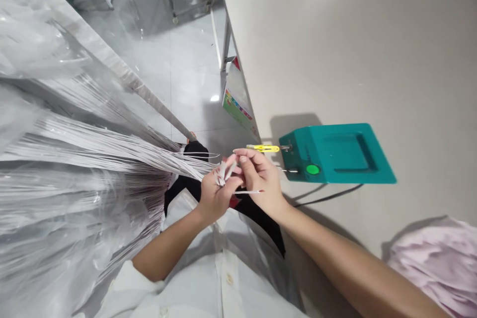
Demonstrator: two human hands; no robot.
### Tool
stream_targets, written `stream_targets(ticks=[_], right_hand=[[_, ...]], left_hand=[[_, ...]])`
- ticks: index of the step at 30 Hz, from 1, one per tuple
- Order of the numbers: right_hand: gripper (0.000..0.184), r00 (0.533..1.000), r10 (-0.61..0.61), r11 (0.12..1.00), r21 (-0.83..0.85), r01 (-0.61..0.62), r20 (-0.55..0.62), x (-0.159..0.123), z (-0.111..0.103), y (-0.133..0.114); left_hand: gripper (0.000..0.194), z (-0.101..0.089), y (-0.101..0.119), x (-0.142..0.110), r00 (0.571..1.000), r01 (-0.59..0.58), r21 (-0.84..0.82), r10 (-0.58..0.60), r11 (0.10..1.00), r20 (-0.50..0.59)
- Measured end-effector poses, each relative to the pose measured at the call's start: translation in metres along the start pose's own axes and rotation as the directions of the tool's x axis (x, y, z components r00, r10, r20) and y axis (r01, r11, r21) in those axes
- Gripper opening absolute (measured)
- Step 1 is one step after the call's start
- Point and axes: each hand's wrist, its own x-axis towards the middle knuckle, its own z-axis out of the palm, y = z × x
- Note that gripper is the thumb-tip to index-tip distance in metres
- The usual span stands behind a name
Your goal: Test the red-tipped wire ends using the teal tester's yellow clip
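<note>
A bundle of thin white cords (149, 146) runs in from the left. My left hand (216, 194) is closed around its end, with short flat white tips standing out above the fist. Thumb and fingers together, my right hand (263, 176) meets the left at those tips; what it pinches is too small to make out. One loose white strand with a reddish end passes below the right hand. Just beyond the right fingers are yellow thread snips (264, 148), beside a metal post of a teal device (346, 154) with a green button (313, 169).
The teal device sits on a pale table (335, 49), a black cable (328, 195) running from it. Pink cloth (439, 263) lies at lower right. Clear plastic sheeting (33, 44) and a rail (122, 69) border the left. A printed box (238, 102) stands below the table edge.
</note>
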Motion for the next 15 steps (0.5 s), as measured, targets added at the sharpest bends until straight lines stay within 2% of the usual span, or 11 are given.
stream_targets(ticks=[4,7,9,11,15], right_hand=[[0.028,0.998,-0.040,0.999,0.023,0.041,-0.039,0.004,-0.001,0.001],[0.027,0.999,-0.034,0.999,0.024,0.035,-0.030,0.006,-0.002,0.003],[0.026,0.999,-0.040,0.999,0.007,0.040,-0.016,0.006,-0.004,0.002],[0.026,0.999,-0.041,0.999,-0.005,0.041,-0.003,0.007,-0.005,-0.001],[0.028,0.999,0.002,1.000,-0.026,-0.002,0.033,0.005,-0.006,-0.007]], left_hand=[[0.038,0.008,-0.018,-0.009,0.974,-0.208,0.143,0.218,0.968,-0.064],[0.022,0.015,-0.021,-0.012,0.954,-0.265,0.184,0.285,0.947,-0.094],[0.012,0.017,-0.012,-0.010,0.963,-0.225,0.193,0.249,0.955,-0.107],[0.017,0.015,0.002,-0.006,0.979,-0.138,0.152,0.157,0.979,-0.127],[0.020,-0.001,0.030,0.006,0.993,0.087,0.046,-0.083,0.995,-0.090]])
